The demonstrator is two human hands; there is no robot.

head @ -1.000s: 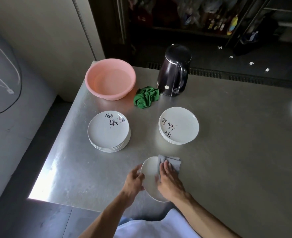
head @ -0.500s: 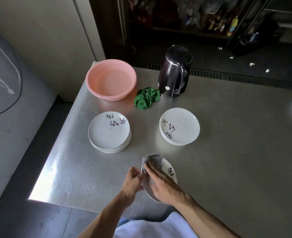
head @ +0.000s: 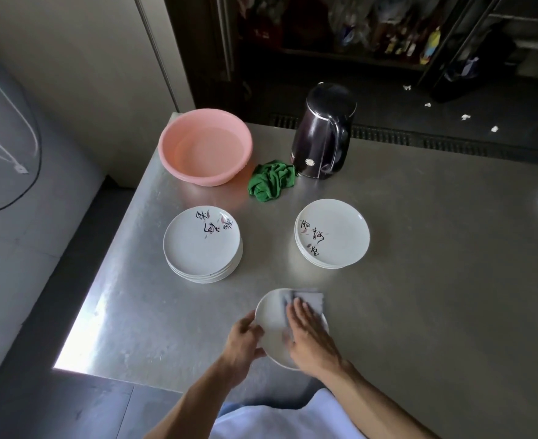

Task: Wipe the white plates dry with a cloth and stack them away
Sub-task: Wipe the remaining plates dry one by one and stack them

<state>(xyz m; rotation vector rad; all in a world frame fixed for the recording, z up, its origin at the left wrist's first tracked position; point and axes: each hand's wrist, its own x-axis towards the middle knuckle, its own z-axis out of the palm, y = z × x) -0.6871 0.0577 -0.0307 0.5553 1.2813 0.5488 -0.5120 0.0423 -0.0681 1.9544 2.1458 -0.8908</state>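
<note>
Now right hand (head: 308, 337) presses cloth (head: 310, 297) flat-fingered onto plate (head: 272, 315) (left hand (head: 243, 340) grips rim).

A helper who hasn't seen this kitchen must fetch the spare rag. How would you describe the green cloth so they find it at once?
On the steel table, look to the far side, where a pink basin and a black kettle stand. The green cloth lies crumpled between them. The grey cloth, the only other one, sits under the right hand.
</note>
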